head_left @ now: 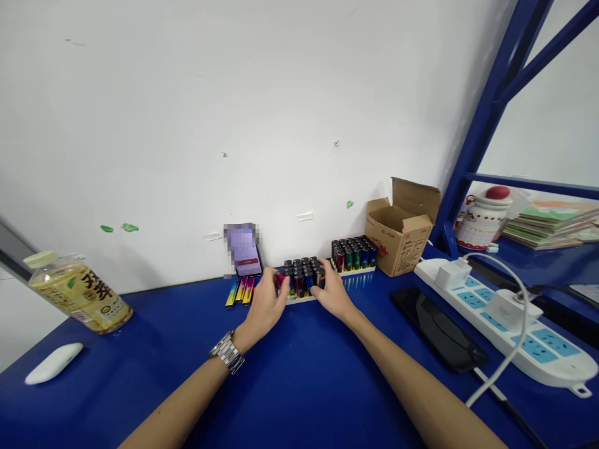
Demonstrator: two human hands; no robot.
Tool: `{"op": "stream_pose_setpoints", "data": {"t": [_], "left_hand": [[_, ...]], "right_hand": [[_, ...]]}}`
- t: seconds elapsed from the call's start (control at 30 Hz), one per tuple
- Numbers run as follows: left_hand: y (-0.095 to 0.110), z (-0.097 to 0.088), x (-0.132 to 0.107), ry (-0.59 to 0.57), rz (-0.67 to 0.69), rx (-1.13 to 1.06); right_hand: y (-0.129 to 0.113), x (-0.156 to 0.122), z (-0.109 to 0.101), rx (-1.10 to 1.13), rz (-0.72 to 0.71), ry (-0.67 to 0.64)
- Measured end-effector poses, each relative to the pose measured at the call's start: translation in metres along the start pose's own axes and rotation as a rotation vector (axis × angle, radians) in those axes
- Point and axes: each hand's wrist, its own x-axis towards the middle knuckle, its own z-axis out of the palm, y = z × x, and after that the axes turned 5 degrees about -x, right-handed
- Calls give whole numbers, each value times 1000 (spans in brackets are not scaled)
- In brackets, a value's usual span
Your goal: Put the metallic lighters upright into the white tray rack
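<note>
At the back of the blue table (285, 386), close to the wall (285, 125), we see both hands at one block of lighters (300, 287). The lighters stand upright in rows on a pale tray (299, 301), their dark tops facing up and their lower parts in metallic colours.

Our left hand (269, 299) is at the block's left end, thumb and fingers curled towards each other with a reddish lighter (280, 280) showing between them; we cannot tell whether they pinch it or only rest against it. Our right hand (331, 290) is bent around the opposite end, thumb in front and fingers along the side and back. Some of its grip is hidden, so we cannot tell how firmly it presses. A metal watch (227, 352) circles our left wrist.

Just left of the block, three loose lighters (241, 292) in yellow, pink and blue lie side by side. Behind them a phone (244, 252), partly blurred, leans on the wall. Beyond our right hand, a second block (354, 253) of upright lighters stands beside an open carton (397, 234).

Further right we see a black phone (437, 327) lying flat, then a white power strip (505, 324) with two chargers (453, 275) plugged in and a white cable (523, 324) looping over it. Far to our left, a tilted-looking bottle (80, 293) of yellow drink is near a white mouse (54, 363).
</note>
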Motion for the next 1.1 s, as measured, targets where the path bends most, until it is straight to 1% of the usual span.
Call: {"op": "stream_pose_setpoints", "data": {"t": [0.03,0.07,0.1,0.17,0.23,0.3,0.37,0.43,0.5,0.57,0.63,0.8,0.87,0.93,1.03,1.07,1.1], "left_hand": [[1,-1,0,54,-47,-45],[2,-1,-1,83,-86,-74],[2,-1,-1,79,-113,-79],[2,1,-1,15,-126,-25],[2,3,-1,-43,-100,49],[2,5,1,-70,-54,72],[2,5,3,-68,-49,76],[2,4,5,-46,-93,86],[1,2,6,9,-139,63],[0,0,5,66,-148,-7],[0,0,4,82,-136,-58],[1,6,2,-51,-85,57],[2,6,4,-71,-70,60],[3,4,6,-33,-98,32],[2,-1,8,141,-202,13],[2,-2,9,172,-227,24],[1,-2,9,168,-241,42]], "right_hand": [[-1,0,-1,0,10,-13],[-2,0,-1,-1,19,-25],[-3,0,-2,0,23,-32],[-3,0,-2,8,17,-30],[-3,0,-2,18,4,-19],[-2,0,-1,21,-4,-15],[-1,-1,-1,22,-6,-15],[-1,-1,-2,24,-1,-20],[-2,-1,-3,23,8,-31],[-3,-1,-3,11,20,-46],[-4,-1,-4,-2,29,-57],[-5,-1,-4,-4,28,-59],[-6,-1,-4,-3,29,-65],[-6,-1,-5,-5,35,-72],[-5,-1,-5,-12,44,-75],[-5,-1,-5,-11,45,-73],[-5,-1,-5,-9,43,-71]]}}
